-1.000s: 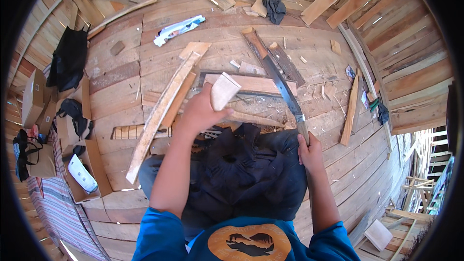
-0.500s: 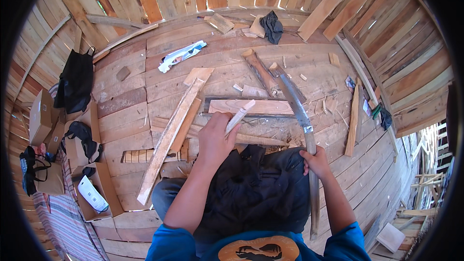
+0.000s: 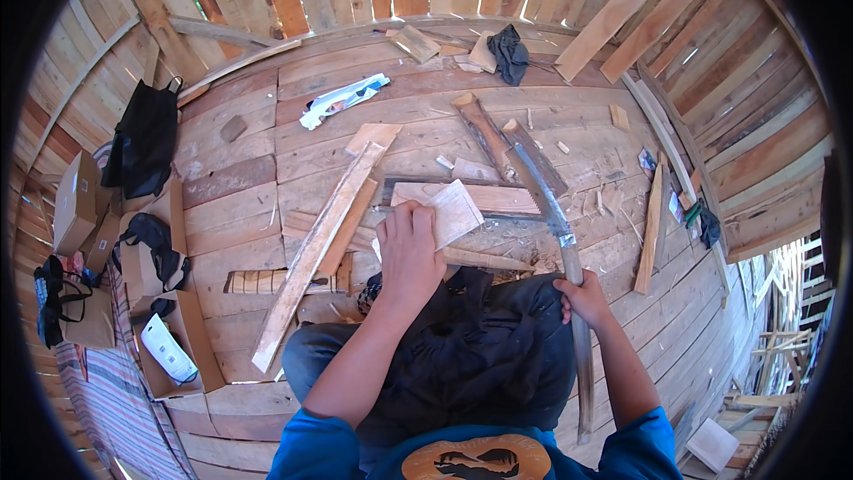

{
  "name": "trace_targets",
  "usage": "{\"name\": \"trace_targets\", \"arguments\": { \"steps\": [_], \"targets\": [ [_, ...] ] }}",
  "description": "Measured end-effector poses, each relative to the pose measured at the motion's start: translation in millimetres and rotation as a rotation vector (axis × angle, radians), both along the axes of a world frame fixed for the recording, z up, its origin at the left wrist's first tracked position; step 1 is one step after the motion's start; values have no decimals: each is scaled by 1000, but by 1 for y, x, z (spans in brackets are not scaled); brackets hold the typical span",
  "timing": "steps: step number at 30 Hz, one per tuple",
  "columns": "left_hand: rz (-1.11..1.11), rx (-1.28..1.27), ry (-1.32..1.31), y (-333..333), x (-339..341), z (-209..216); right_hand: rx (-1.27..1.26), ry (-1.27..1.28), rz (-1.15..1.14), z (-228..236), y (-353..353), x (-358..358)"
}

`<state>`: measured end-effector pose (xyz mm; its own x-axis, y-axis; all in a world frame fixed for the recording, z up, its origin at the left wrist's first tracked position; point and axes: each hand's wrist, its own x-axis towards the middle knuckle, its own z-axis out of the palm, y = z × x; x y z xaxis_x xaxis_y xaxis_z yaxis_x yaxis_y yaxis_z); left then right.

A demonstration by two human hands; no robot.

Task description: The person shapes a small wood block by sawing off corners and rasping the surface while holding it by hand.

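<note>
Clearly, the left hand [image 3: 410, 253] has its fingers [image 3: 402, 218] bent and closed around a flat wooden block [image 3: 460, 215] near the middle of the frame; the knuckles cover the block's inner end, so its full length cannot be read. A pale sliver shows left of that hand, too slight to tell whether it belongs to the same piece. The right hand [image 3: 581, 299], right of centre, is wrapped around the handle of a saw [image 3: 582, 369], part of its grip hidden behind the wood. The saw's narrow grey blade slants toward the upper middle, overlapping a bark-edged length of wood [image 3: 551, 171], and its far tip is hard to separate from the wood behind.

The block is pale, smooth-faced and four-cornered, with a thin line along one edge. The saw's handle is long, slightly curved and weathered. Under the block, a pinkish plank [image 3: 511, 199] is partly masked. Dark, crumpled cloth [image 3: 471, 338] covers the lap, below which the blue shirt [image 3: 373, 449] is cut off by the lower edge.

Farther left, a rough, whitish board [image 3: 320, 258] crosses a patterned strip [image 3: 262, 283]. Cardboard boxes [image 3: 200, 324] stand at lower left, beside striped woven fabric [image 3: 115, 409].
</note>
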<state>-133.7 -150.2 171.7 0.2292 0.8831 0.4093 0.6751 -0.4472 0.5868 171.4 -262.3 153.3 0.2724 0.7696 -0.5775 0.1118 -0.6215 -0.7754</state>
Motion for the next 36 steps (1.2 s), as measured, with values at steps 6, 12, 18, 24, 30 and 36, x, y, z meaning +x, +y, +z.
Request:
{"name": "trace_targets", "arguments": {
  "steps": [6, 12, 18, 24, 30, 36],
  "targets": [
    [23, 61, -26, 2, -1, -1, -14, -7, 7, 3, 2, -1],
    [25, 70, -68, 1, 2, 0, -9, 7, 12, 6, 1, -1],
    [-430, -735, -932, 7, 4, -19, -18, 22, 26, 6, 4, -1],
    [-496, -1108, -1093, 2, 3, 8, -25, 11, 33, 0, 2, 4],
    [-517, -1057, -1043, 2, 2, 3, -35, 21, 35, 2, 4, 2],
    [-548, -937, -1124, -8, 5, 13, -38, 3, 29, 7, 5, 0]
  ]
}}
